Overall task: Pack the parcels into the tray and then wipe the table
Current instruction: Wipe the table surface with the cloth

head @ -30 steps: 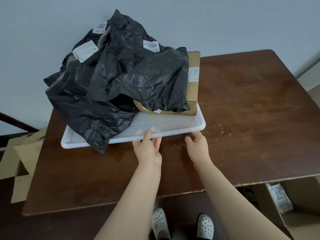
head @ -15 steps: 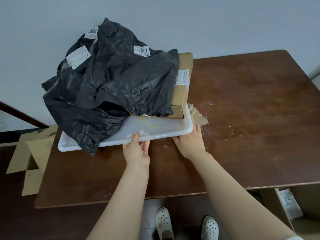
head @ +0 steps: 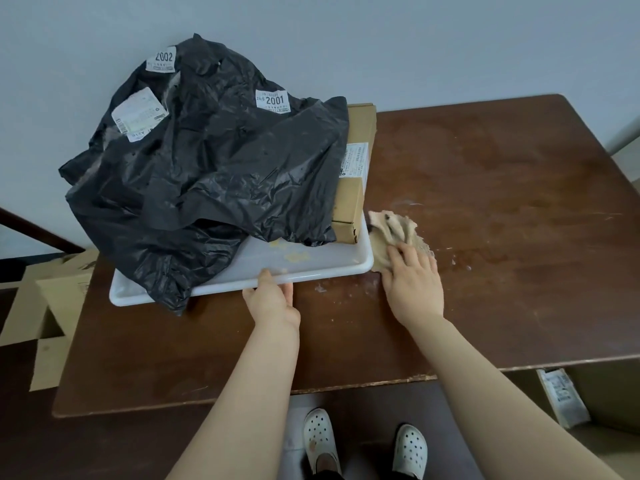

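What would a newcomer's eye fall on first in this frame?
The crumpled heap of black plastic parcels with white labels dominates, piled on the white tray at the far left of the brown table and spilling over the tray's near edge, with a cardboard box at its right side. Next, the right hand presses flat on a beige cloth just right of the tray, while the left hand grips the tray's near rim.

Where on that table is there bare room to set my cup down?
The right half of the table is free, from the cloth under the right hand to the right edge. A bare strip runs between the tray rim and the near edge. Crowded: the back left, where black parcels and a cardboard box fill the tray.
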